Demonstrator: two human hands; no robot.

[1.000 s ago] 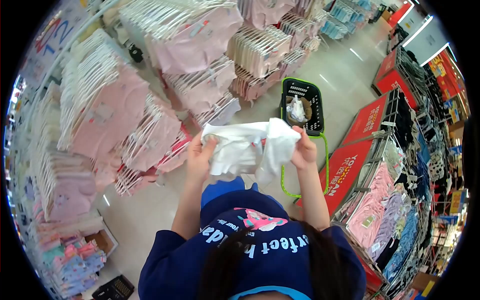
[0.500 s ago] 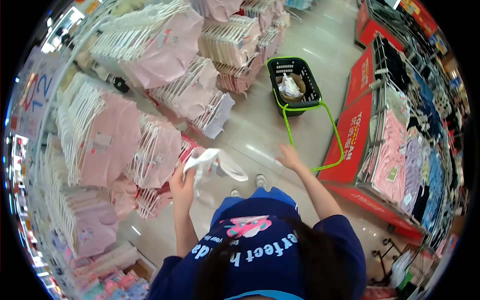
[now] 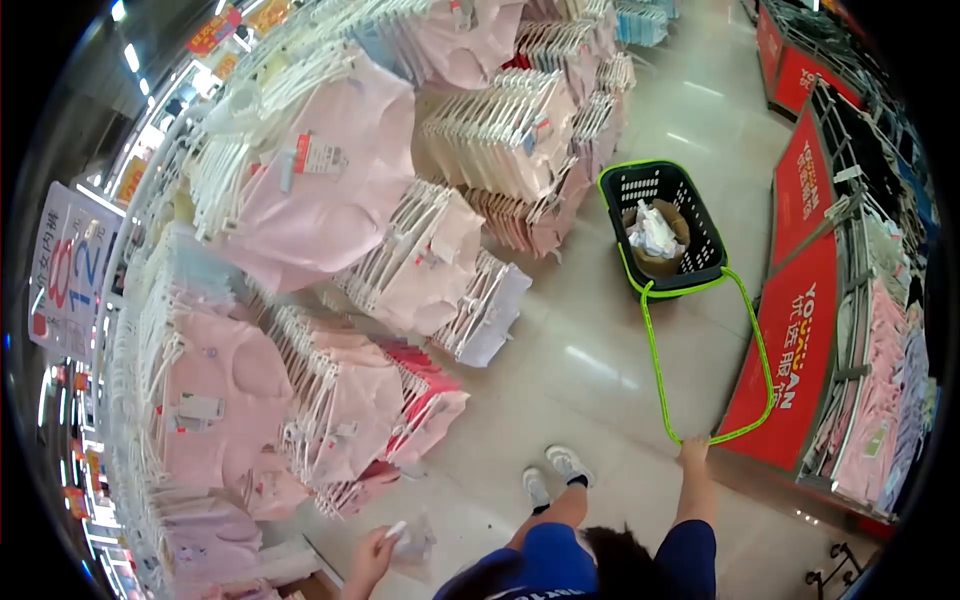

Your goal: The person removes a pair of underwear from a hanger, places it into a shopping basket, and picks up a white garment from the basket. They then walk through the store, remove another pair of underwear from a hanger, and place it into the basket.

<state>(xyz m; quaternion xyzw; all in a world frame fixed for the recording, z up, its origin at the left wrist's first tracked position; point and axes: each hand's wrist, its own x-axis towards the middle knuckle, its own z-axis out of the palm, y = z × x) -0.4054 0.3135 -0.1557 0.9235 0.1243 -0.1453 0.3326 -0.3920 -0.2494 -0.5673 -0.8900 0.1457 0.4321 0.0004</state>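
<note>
My left hand [image 3: 370, 557] is closed, low in the view beside the hanging underwear. A small white piece [image 3: 398, 530] sticks out of its fingers, with a pale, see-through, crumpled part [image 3: 415, 550] below it; I cannot make out its kind. My right hand [image 3: 694, 452] grips the bright green pull handle [image 3: 652, 360] at its near end. That handle is joined to a black shopping basket [image 3: 628, 183] with a green rim, standing on the floor. Inside the basket lie a crumpled white item [image 3: 655, 232] and a brown round item [image 3: 680, 222].
Racks of pink underwear on white hangers [image 3: 225, 370] fill the left side, beside a price sign [image 3: 70, 270]. To the right runs a red-panelled clothes rack [image 3: 785, 345]. Between them lies a tiled aisle [image 3: 570, 320]. A black wheeled frame [image 3: 840, 572] stands at lower right.
My right hand, open and away from the handle before, now holds its near end. My left hand has lowered with the white item. The view has shifted, so racks and basket sit lower.
</note>
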